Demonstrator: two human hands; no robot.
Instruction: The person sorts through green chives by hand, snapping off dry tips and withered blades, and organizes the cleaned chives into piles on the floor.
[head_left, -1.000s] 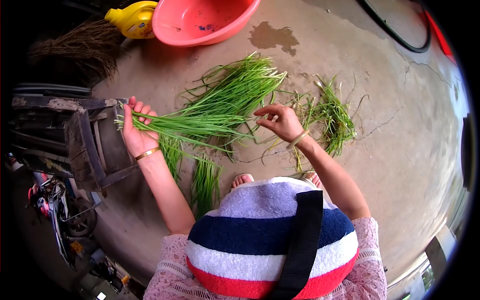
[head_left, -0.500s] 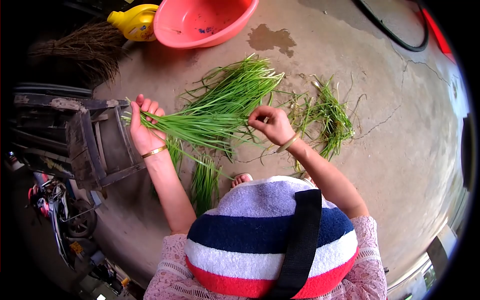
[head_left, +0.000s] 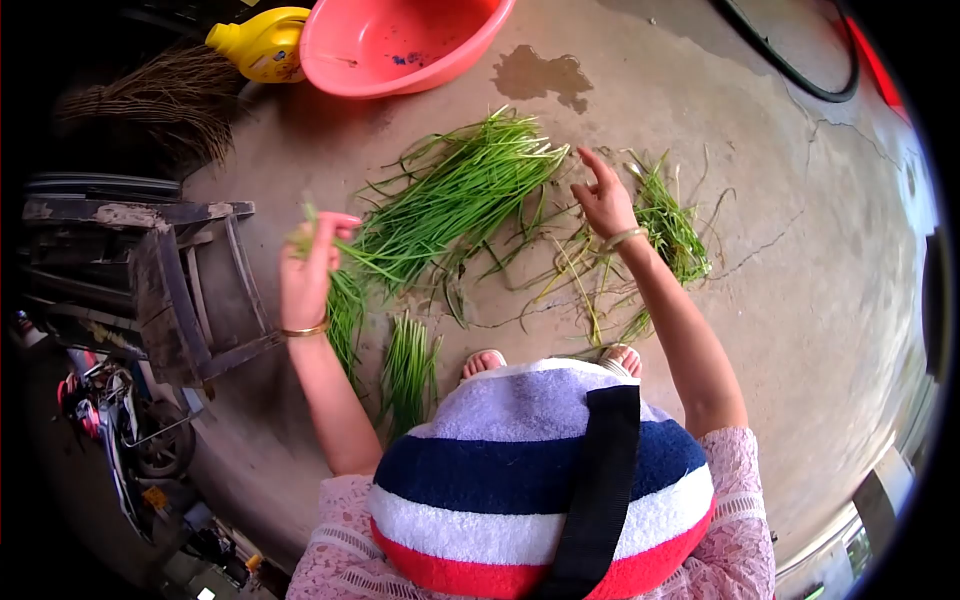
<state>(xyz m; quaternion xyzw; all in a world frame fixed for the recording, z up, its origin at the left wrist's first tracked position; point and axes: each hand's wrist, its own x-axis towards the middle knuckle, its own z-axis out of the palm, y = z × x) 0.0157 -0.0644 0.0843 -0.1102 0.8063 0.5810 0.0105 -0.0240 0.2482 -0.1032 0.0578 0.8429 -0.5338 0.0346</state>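
Observation:
My left hand [head_left: 305,270] is closed round a bunch of chives [head_left: 372,262], slightly blurred; green ends show above the fingers and a few blades reach right. My right hand [head_left: 606,203] has its index finger stretched out and holds nothing I can see. It is between the large chive pile [head_left: 465,190] on the floor and a looser heap of tangled, partly yellowed blades [head_left: 672,225]. Nearer to me, a small bundle of chives [head_left: 408,370] lies with its ends toward me, and another bunch [head_left: 345,320] lies partly behind my left wrist.
A pink basin [head_left: 400,50] and a yellow jug [head_left: 262,45] stand at the back, beside a twig broom [head_left: 160,100]. At left is a worn wooden stool [head_left: 200,290]. A wet patch [head_left: 543,78] marks the concrete floor; a black hose [head_left: 790,60] curves at right.
My left hand has turned, so the bunch no longer fans out to the right. My right hand has moved away up and right, fingers opening from a pinch. Loose blades now lie below it.

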